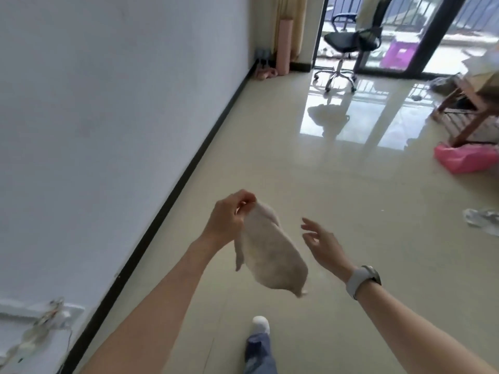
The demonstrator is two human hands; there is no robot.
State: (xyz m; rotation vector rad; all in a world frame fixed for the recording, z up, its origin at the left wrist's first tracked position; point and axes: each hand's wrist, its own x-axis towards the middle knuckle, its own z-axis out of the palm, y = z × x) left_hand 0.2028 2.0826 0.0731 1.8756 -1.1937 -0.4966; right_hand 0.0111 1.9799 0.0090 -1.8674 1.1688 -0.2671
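Note:
A cream-white cloth (267, 252) hangs in the air over the tiled floor, blurred as if swinging. My left hand (229, 217) pinches its top edge between curled fingers and thumb. My right hand (322, 242) is just to the right of the cloth, fingers spread and relaxed, not touching it. A grey watch (361, 280) is on my right wrist.
A white wall with a black skirting (189, 168) runs along the left. A black office chair (348, 41) stands by the balcony door at the back. A wooden table (475, 109), a pink bag (461, 157) and a clear wrapper (482, 218) are at right. My foot (260, 326) is below.

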